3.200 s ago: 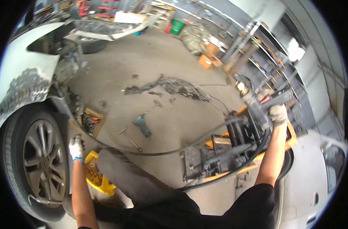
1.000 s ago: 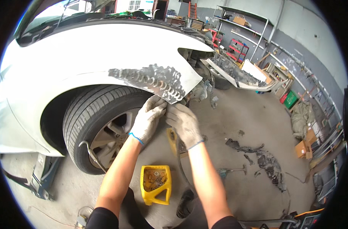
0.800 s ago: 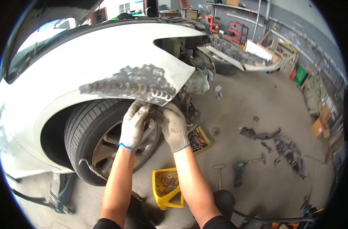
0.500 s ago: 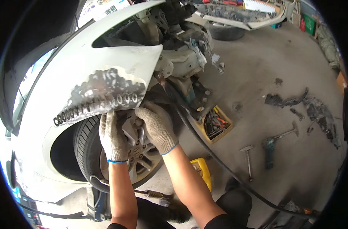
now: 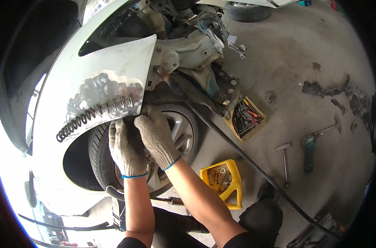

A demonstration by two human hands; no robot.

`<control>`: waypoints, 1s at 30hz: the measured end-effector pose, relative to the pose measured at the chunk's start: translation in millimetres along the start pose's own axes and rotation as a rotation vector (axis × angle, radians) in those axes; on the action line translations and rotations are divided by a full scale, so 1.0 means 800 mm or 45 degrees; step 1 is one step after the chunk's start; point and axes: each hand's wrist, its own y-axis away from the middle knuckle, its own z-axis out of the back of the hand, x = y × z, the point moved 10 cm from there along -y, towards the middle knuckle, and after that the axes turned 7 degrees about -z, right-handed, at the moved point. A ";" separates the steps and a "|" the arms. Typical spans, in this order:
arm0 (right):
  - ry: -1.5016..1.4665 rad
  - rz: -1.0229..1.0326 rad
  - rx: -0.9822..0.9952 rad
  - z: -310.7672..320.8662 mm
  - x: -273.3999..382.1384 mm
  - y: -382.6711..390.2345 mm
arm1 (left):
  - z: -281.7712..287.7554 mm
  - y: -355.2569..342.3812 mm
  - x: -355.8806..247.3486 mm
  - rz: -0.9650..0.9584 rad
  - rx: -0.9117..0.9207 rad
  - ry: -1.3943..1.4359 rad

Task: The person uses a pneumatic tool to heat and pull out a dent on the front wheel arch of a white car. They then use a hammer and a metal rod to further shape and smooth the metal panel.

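A white car fender (image 5: 113, 70) carries a sanded bare-metal patch (image 5: 103, 103) with a row of ring marks along its lower edge. Below it sit the tyre and silver alloy wheel (image 5: 177, 128). Both my hands wear grey knit gloves with blue cuffs. My left hand (image 5: 126, 149) lies over the tyre with its fingertips hooked under the fender's lower lip. My right hand (image 5: 157, 138) lies beside it, touching it, fingers curled up behind the same lip near the fender's front corner. The fingertips of both are hidden by the panel.
The bumper is off, baring brackets and wiring (image 5: 196, 45). A black hose (image 5: 245, 161) runs diagonally across the concrete floor. A yellow tray of bolts (image 5: 221, 182), a tool tray (image 5: 247, 118), a hammer (image 5: 283, 159), a power tool (image 5: 309, 151) and dark debris (image 5: 332, 89) lie right.
The view swung from a held bumper part to the fender and then closer. Both hands came together at the fender's sanded edge and slid down under its lip over the wheel.
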 end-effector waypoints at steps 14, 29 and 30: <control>0.245 0.129 -0.054 0.015 0.034 0.013 | -0.017 0.003 0.006 0.094 0.090 0.276; 0.142 0.040 -0.239 0.094 0.024 0.029 | -0.044 0.010 0.020 0.111 0.372 0.310; 0.141 0.083 -0.250 0.096 0.028 0.027 | -0.046 0.013 0.022 0.102 0.391 0.375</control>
